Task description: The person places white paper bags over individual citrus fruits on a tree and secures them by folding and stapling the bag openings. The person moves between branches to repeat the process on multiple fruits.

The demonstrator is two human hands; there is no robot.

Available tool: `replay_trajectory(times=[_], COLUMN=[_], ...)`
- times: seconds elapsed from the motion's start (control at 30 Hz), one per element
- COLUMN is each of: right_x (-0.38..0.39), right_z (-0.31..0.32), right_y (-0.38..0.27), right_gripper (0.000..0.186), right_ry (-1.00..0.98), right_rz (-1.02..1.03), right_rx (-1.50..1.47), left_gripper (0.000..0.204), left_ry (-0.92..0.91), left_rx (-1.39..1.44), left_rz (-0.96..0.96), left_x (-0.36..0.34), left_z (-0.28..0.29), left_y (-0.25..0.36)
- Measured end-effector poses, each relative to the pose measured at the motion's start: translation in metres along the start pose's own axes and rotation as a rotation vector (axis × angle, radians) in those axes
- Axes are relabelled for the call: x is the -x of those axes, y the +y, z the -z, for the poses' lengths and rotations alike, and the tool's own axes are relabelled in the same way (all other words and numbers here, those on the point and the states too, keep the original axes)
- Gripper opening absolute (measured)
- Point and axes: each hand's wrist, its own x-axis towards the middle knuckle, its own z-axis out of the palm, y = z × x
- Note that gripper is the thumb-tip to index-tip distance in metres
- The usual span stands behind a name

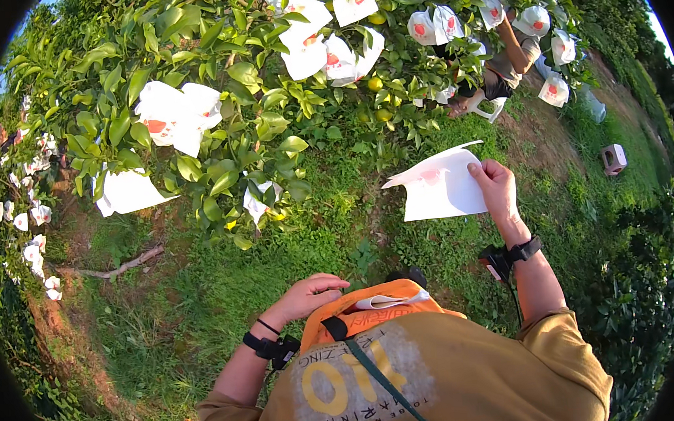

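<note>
My right hand (497, 188) is closed, pinching the edge of a white paper fruit bag (439, 185) between thumb and fingers. The bag is held out over the grass, one flap raised and a faint reddish print showing through. Beside the rim of an orange pouch (407, 294) at my front, my left hand (312, 295) has its fingers stretched out and holds nothing that I can see. Folded white paper (388, 301) sticks out of the pouch. Ahead is a leafy citrus tree (263, 74) with white bags with red prints (179, 112) over its branches.
Yellow-green fruit (375, 84) hangs uncovered among the leaves. Behind the branches at the right, another person's arm (515, 42) reaches up near a white plastic stool (487, 106). A pale pink stool (614, 159) stands farther right. A bare branch (124, 267) lies on the left ground.
</note>
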Motion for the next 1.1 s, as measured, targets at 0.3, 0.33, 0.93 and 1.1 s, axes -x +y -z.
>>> replay_trajectory(times=[0.3,0.33,0.93,1.1], right_x=[0.023,0.024,-0.017,-0.105], right_z=[-0.075,-0.082,-0.205,-0.211], right_y=[-0.004,-0.008,-0.014,0.105], right_gripper=[0.029,0.03,0.019,0.026], right_ry=[-0.195,-0.231,-0.822,-0.901], right_rz=[-0.098,-0.084,0.657,-0.711], right_rx=[0.142,0.157,0.183,-0.439], left_gripper=[0.026,0.026,0.044,0.042], left_ry=[-0.325,-0.278,0.207,0.625], left_rx=[-0.253,-0.15,0.569,0.289], left_rz=[-0.085,-0.078,0.003,0.399], left_x=[-0.027,-0.024,-0.084,-0.029], left_z=[-0.032,-0.026,0.053,0.007], left_y=[-0.024,-0.025,-0.023,-0.165])
